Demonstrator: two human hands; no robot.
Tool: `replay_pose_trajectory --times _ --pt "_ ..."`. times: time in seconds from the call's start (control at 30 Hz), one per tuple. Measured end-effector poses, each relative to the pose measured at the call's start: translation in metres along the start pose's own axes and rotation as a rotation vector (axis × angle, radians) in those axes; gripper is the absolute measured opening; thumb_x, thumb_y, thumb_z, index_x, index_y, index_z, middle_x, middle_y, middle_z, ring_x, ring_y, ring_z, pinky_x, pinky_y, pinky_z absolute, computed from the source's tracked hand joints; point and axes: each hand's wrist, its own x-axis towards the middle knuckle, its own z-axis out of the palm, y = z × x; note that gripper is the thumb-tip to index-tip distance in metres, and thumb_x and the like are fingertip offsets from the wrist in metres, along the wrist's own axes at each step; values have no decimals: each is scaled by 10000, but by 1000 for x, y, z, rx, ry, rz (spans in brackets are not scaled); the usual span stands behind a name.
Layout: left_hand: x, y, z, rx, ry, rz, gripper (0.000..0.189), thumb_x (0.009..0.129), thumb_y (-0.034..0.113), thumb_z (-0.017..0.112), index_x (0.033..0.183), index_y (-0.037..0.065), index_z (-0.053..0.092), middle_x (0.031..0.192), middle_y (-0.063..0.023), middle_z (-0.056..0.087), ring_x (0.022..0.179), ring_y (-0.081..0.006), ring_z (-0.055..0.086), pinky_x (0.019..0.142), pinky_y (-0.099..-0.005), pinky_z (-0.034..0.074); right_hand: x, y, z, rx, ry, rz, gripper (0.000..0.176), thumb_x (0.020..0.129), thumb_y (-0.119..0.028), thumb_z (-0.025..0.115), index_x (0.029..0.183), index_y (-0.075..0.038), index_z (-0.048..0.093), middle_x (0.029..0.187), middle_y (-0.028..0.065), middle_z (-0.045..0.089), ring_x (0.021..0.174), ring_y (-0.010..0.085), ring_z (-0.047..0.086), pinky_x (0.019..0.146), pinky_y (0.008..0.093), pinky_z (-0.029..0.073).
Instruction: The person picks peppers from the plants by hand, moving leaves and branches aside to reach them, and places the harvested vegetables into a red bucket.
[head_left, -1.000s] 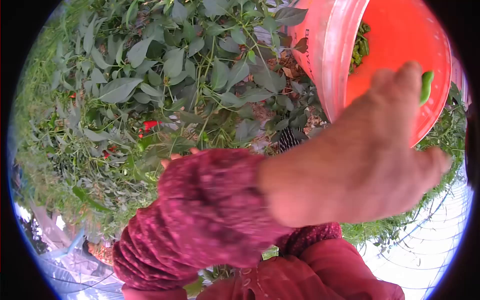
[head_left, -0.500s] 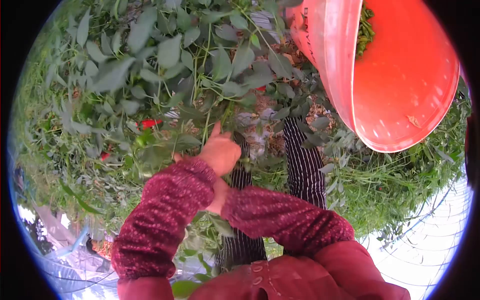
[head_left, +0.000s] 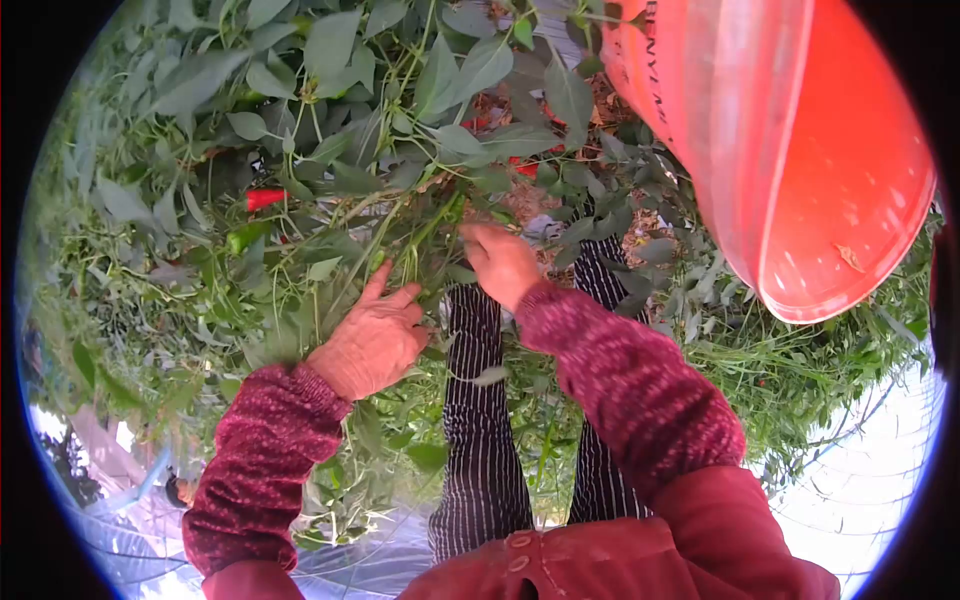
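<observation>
My left hand (head_left: 372,335) is among the leaves left of my legs, its index finger stretched toward thin stems and the other fingers loosely bent, with nothing visible in it. Higher and to the right, my right hand (head_left: 500,262) reaches into the plant at the green stems (head_left: 430,232). Its fingers are drawn together, and what lies between the fingertips is too small to make out. A red pepper (head_left: 265,199) hangs left of both hands, with a green pepper (head_left: 247,237) just below it. More red (head_left: 530,166) shows under leaves above my right hand.
A large red bucket (head_left: 850,180) with lettering on its side is tilted at the upper right. Dense pepper foliage (head_left: 330,60) fills the top and left. My striped trouser legs (head_left: 475,400) stand below the plant. Pale sheeting (head_left: 370,560) lies at the bottom.
My hands were overlapping and are now apart: the left has moved down and left, the right up to the stems. The bucket sits farther right in view, and its green contents no longer show.
</observation>
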Motion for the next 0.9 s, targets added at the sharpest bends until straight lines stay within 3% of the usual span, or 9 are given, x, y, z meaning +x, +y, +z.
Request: replay_pose_trajectory --times 0.2,0.33,0.43,0.5,0.63,0.7,0.8,0.83,0.9 --pt "1 -1 4 -101 86 -9 160 601 168 702 719 83 636 886 -74 574 1137 -273 487 1089 -533 211 40 6 67 -11 229 415 426 757 -290 661 1089 -27 612 1061 173 603 979 328 570 857 387 440" --pt "0 -1 6 -132 107 -4 165 594 156 703 723 79 635 888 -79 571 1132 -275 486 1085 -534 218 34 20 60 -56 240 217 396 776 -275 659 1077 -19 624 1016 143 627 929 292 583 840 347 448" --pt "-3 1 12 -109 127 17 163 590 147 701 722 78 635 884 -80 569 1139 -275 479 1085 -534 219 20 22 20 113 144 82 209 798 -240 671 896 -56 685 1026 78 618 973 264 564 813 376 465" --pt "-3 -1 14 -46 134 6 155 587 138 696 715 80 631 864 -77 560 1146 -275 473 1087 -533 217 22 3 -19 715 -165 383 193 877 -221 597 972 -69 668 921 35 665 914 180 592 823 362 474" --pt "-9 -7 7 -81 130 39 146 589 135 688 709 78 626 841 -72 549 1147 -277 473 1092 -533 210 13 14 -44 1064 64 678 189 885 -201 589 1004 -55 596 731 51 601 762 147 606 719 330 543" --pt "-13 -14 0 -67 53 63 137 591 122 675 708 73 622 824 -67 541 1154 -280 471 1098 -528 202 6 35 -42 971 -110 700 230 886 -194 580 1056 -41 557 789 66 592 706 138 604 646 288 545" --pt "-18 -35 -5 -84 56 77 143 585 86 639 726 69 622 823 -67 541 1162 -276 474 1104 -499 212 2 54 -22 365 -377 680 319 873 -205 557 1160 -67 550 932 94 621 683 209 627 670 344 536" --pt "-18 -39 -8 -59 78 89 152 582 77 628 734 68 622 823 -68 541 1162 -275 476 1104 -488 222 1 66 -11 369 -377 687 319 873 -205 557 1160 -67 550 932 94 621 683 209 627 670 344 536" --pt "-16 -41 -16 -47 36 84 172 585 70 613 757 64 627 831 -74 543 1172 -273 473 1096 -477 248 8 75 6 -323 -358 184 359 856 -187 536 1203 -96 535 1011 133 636 764 295 634 750 388 513"
